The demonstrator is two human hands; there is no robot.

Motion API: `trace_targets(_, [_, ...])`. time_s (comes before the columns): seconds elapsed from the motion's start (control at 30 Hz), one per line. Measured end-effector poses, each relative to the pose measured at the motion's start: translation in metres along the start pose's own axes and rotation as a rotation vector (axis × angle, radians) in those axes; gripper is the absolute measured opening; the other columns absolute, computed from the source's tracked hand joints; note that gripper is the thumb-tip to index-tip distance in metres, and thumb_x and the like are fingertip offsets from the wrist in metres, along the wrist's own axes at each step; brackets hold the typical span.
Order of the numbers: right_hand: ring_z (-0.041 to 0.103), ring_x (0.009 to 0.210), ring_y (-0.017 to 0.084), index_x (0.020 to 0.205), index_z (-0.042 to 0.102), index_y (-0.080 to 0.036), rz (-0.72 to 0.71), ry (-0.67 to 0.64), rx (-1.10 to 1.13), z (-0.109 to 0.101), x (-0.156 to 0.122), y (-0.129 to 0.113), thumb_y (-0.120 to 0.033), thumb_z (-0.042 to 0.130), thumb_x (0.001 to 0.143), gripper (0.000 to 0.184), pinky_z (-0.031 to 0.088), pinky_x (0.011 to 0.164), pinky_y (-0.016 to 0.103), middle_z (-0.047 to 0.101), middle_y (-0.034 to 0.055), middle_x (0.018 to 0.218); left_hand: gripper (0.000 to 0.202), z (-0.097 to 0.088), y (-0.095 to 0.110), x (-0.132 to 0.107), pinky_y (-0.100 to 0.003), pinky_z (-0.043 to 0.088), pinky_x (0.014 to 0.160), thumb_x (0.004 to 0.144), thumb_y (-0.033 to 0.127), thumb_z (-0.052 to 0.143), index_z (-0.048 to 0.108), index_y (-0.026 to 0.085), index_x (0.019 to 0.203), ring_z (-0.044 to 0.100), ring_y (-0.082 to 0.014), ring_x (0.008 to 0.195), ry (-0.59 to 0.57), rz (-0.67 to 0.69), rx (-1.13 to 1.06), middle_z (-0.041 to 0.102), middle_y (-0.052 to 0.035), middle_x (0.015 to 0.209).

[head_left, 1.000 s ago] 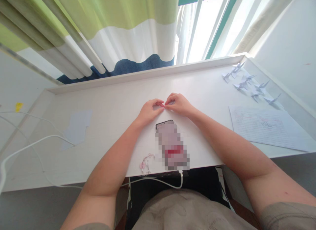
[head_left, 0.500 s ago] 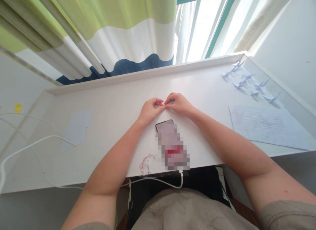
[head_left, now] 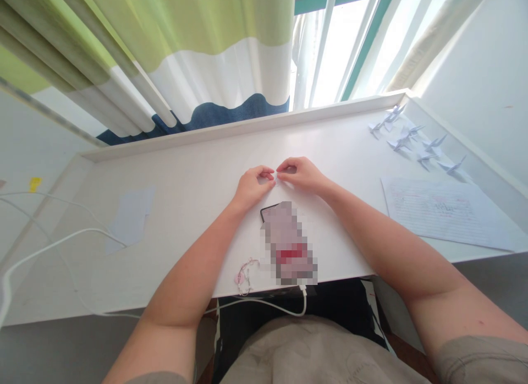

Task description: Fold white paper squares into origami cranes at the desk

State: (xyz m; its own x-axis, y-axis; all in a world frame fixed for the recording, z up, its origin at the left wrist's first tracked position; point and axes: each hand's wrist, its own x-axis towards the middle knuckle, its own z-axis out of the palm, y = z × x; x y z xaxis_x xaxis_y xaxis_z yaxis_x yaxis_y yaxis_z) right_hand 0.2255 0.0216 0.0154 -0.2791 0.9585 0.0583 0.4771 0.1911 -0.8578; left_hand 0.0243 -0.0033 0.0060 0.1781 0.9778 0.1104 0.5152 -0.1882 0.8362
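My left hand and my right hand meet fingertip to fingertip over the white desk, with a narrow gap between them. Thumb and fingers of each are curled into a pinch. A small piece of white paper faintly shows between the fingertips; its shape is mostly hidden and blends with the desk. Just below the hands lies a phone, its screen blurred out, with a white cable plugged into its lower end. A pink beaded strap lies to its left.
Several folded paper cranes stand at the desk's back right. A written sheet lies in front of them. Blank paper pieces and white cables are on the left. A raised rim borders the back, before the curtain.
My fingertips, touching before, have drawn slightly apart, the right hand moving a little to the right. The view has shifted slightly; the phone and cranes stay in place.
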Motion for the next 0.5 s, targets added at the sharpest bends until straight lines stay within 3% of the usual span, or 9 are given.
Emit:
trace_targets(0.3, [0.07, 0.112, 0.026, 0.099, 0.082, -0.02, -0.173, -0.006, -0.145, 0.003, 0.005, 0.011, -0.012, 0.072, 0.077, 0.025, 0.05, 0.11, 0.042, 0.074, 0.0092, 0.115, 0.025, 0.004, -0.004, 0.001, -0.042, 0.051, 0.104, 0.085, 0.022, 0.072, 0.074, 0.025, 0.11, 0.068, -0.0248, 0.109, 0.017, 0.024, 0.105, 0.078, -0.0043, 0.105])
trace_targets(0.5, [0.073, 0.099, 0.024, 0.099, 0.08, -0.018, -0.02, 0.155, -0.022, 0.0, 0.004, 0.015, -0.012, 0.059, 0.086, 0.025, 0.055, 0.097, 0.04, 0.079, 0.0084, 0.105, 0.026, 0.005, -0.004, 0.0, -0.049, 0.046, 0.115, 0.085, 0.027, 0.075, 0.077, 0.024, 0.11, 0.057, -0.0316, 0.126, 0.063, 0.03, 0.291, 0.07, -0.009, 0.125])
